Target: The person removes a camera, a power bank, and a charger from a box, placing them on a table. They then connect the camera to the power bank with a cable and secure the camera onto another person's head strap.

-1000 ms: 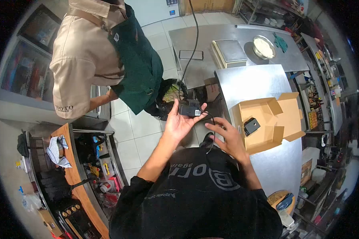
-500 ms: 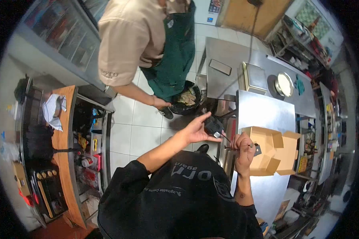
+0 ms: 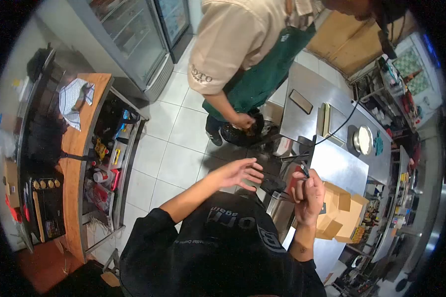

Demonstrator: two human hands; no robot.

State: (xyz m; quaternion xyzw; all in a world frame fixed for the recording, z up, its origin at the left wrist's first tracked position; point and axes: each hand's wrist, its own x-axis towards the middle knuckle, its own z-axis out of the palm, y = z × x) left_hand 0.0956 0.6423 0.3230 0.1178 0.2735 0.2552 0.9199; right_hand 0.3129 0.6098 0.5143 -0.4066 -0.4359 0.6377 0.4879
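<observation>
My left hand (image 3: 240,173) is held out with its fingers spread and nothing in them. Just to its right, below my hands, is a black bundle (image 3: 272,185), with a small pale square piece (image 3: 276,194) near it; its kind does not show clearly. My right hand (image 3: 308,195) is closed, with a black cable connector (image 3: 305,171) sticking up between thumb and fingers. Beside that hand, an open cardboard box (image 3: 339,213) rests on the steel table (image 3: 339,161), and a small dark card-like piece (image 3: 324,208) shows at its near side.
A co-worker in a green apron (image 3: 262,84) reaches over a black bin (image 3: 238,134) ahead. A phone (image 3: 301,101), a scale (image 3: 333,123) and a round pan (image 3: 363,140) sit on the far steel table. Left stands a wooden-topped shelf (image 3: 77,168). A dark cable (image 3: 344,126) arches across the tables.
My left hand has opened and drawn away from the black bundle. My right hand has turned, its connector now pointing up. The view has shifted, and the co-worker bends further over the bin.
</observation>
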